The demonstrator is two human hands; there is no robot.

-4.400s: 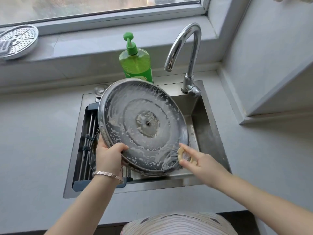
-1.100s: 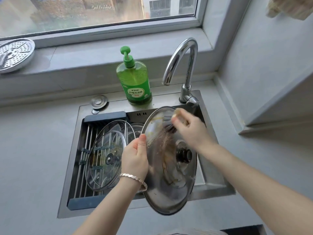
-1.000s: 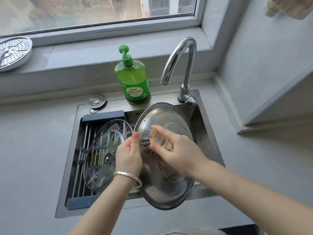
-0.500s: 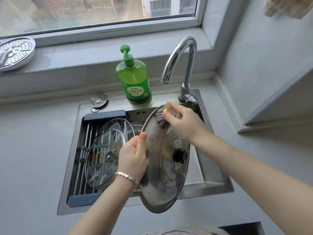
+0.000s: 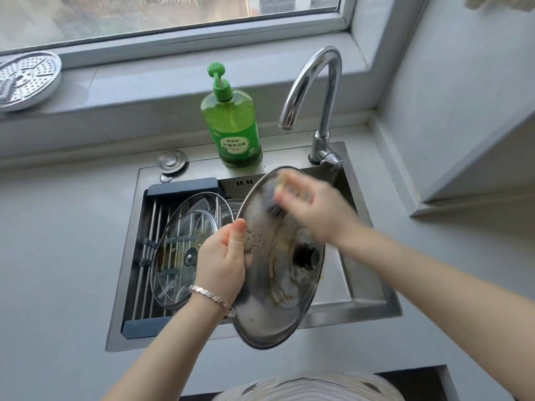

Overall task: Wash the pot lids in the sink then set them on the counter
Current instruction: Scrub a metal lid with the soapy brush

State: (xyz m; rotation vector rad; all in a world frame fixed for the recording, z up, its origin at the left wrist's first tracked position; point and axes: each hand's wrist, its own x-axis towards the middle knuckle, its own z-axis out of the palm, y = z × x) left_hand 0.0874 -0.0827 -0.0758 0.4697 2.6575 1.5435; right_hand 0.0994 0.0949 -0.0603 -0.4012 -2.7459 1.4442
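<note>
- While the left hand grips the steel lid by its left rim, the lid stands tilted on edge over the sink
- The right hand, blurred, fingers curled round a scrubber, is at the lid's far end; the knob lies nearer the person

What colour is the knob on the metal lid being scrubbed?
Black; the knob on the metal lid shows clearly in the head view.

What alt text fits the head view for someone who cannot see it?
The left hand holds a metal pot lid tilted over the sink while the blurred right hand scrubs its upper part with a brush. A glass lid lies on the rack to its left.
</note>
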